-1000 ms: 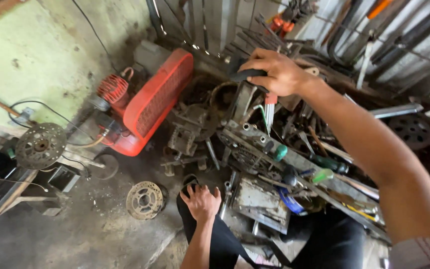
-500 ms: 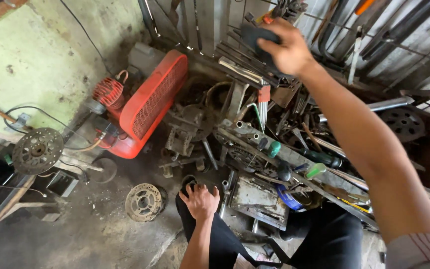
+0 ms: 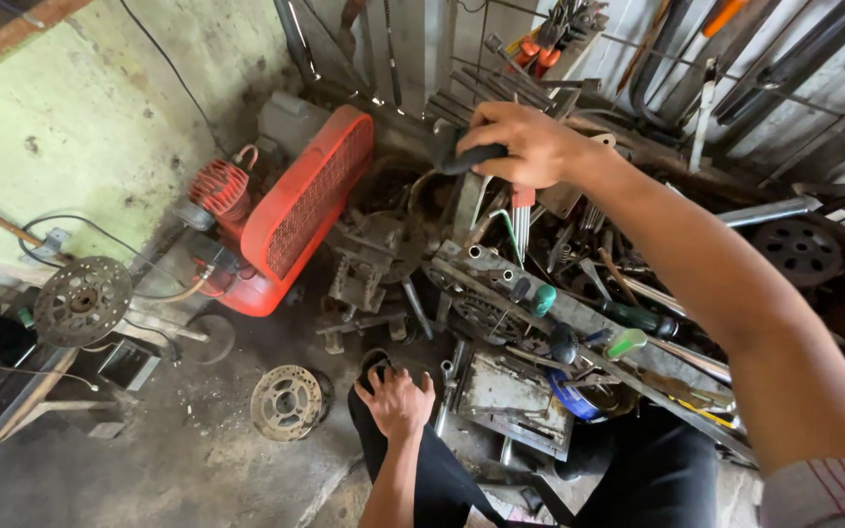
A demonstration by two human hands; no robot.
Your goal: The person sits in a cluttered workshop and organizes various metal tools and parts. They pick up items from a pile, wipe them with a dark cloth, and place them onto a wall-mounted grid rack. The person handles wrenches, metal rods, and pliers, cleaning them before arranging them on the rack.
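Lowered from the tool rack since the earlier frame, right hand point(image 3: 530, 145) has its fingers clamped on a black-handled tool point(image 3: 468, 156) above the scrap pile; left hand point(image 3: 398, 399), fingers spread, rests on the knee.

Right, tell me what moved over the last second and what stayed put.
The right hand lifted up toward the wall rack and came partway back down, gripping the black tool handle throughout. The left hand stayed on the knee, and the red compressor and the disc on the floor did not shift.
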